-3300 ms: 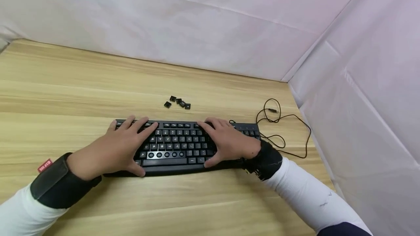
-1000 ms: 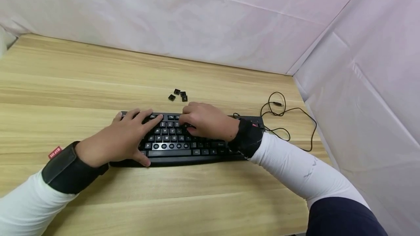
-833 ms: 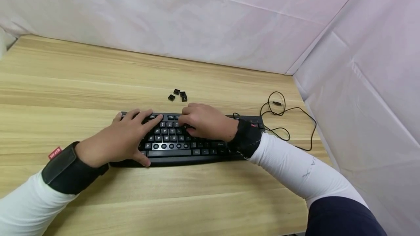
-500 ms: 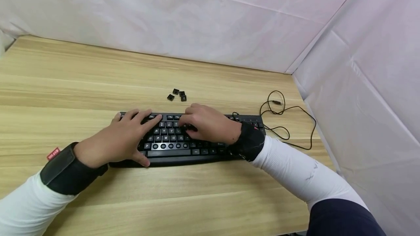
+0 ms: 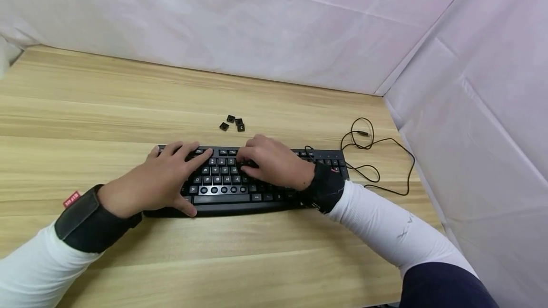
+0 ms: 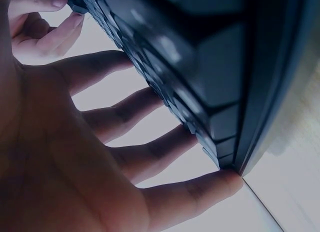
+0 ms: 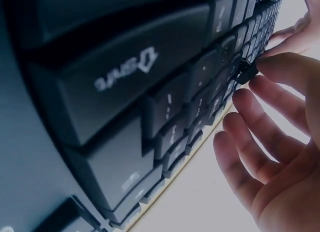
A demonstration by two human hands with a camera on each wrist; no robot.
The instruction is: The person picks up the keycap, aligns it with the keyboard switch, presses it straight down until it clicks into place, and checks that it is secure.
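A black keyboard (image 5: 220,199) lies on the wooden table. My left hand (image 5: 164,182) rests spread over its left end, fingertips along the back rows and thumb at the front edge. Over the upper middle keys, my right hand (image 5: 274,163) pinches a small black keycap (image 7: 247,72) between thumb and index finger. The same keycap (image 6: 77,5) shows at the keyboard's surface in the left wrist view. The other right fingers hang loosely curled. From the head view, the right fingers hide the keycap. Several loose keycaps (image 5: 241,128) lie on the table behind the keyboard.
A thin black cable (image 5: 387,139) loops on the table (image 5: 239,260) to the right of the keyboard, its plug (image 5: 362,133) near the back. White cloth walls (image 5: 274,27) rise behind the table and along its right side.
My right hand has gone from resting spread on the keyboard's right part to pinching a keycap over its middle. One fewer keycap lies behind the keyboard. My left hand stays on the left end.
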